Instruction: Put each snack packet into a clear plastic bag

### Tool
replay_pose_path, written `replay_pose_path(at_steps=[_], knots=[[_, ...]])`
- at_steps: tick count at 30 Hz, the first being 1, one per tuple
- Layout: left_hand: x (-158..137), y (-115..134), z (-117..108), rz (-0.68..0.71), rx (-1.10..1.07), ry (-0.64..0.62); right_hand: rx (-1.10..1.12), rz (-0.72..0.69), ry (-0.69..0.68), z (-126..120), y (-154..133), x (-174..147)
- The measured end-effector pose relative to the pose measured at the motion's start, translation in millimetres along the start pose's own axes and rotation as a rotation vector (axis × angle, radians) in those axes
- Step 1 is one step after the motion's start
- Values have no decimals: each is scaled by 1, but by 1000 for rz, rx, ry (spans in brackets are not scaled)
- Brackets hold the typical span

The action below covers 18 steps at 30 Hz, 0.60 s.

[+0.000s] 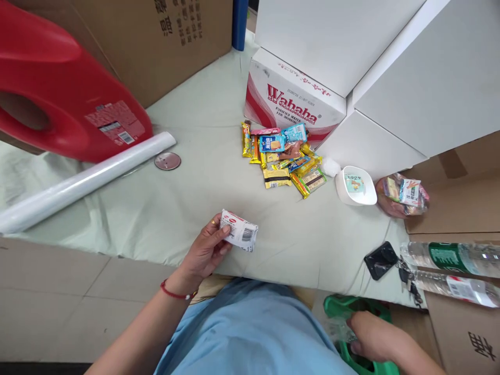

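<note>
Between the thumb and fingers of my left hand (211, 242) is a small white snack packet (241, 230) with red print and a barcode. I hold it above the cloth near the front edge. My right hand (371, 333) is low at the right, over a green plastic container (336, 304), closed on a crumpled piece of clear plastic (339, 328); some fingertips are hidden. Farther back lies a pile of small wrapped snacks (289, 151) in yellow, blue, pink and brown. A white bowl (356, 186) with a printed packet inside stands to their right.
A Wahaha carton (289, 99) stands behind the snacks. At the left are a red jug (70, 88), a plastic film roll (89, 179) and a round lid (167, 161). A bag of snacks (404, 196), a black case (380, 260), keys (410, 281) and two bottles (449, 258) lie right.
</note>
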<state>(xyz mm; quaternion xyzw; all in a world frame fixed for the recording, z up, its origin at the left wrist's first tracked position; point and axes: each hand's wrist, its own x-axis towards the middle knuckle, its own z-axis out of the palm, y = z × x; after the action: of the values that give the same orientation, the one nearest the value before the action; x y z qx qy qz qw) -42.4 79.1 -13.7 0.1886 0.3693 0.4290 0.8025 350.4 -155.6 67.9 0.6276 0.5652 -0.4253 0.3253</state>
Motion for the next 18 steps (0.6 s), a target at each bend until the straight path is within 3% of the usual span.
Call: replay_pose_path(at_steps=[3,5,7,10,12,13,15,18], knots=[[2,0,6,3,2,36,7,-106,-29,-74,-12,1],[2,0,11,6,40,61,86,-211,91,-139,-12,19],[1,-1,16,5,111,82,174,-221,344,-202,-5,52],[-1,-5,20,-20,285,88,136,-52,902,-276,7,112],[-1,-10,20,-19,409,89,116,109,1148,-309,11,147],[-1,-13,19,-6,456,98,113,180,1206,-320,11,161],[-2,-18,17,29,514,126,111,286,1208,-335,11,181],[-2,-24,13,101,555,156,112,333,1140,-345,12,195]])
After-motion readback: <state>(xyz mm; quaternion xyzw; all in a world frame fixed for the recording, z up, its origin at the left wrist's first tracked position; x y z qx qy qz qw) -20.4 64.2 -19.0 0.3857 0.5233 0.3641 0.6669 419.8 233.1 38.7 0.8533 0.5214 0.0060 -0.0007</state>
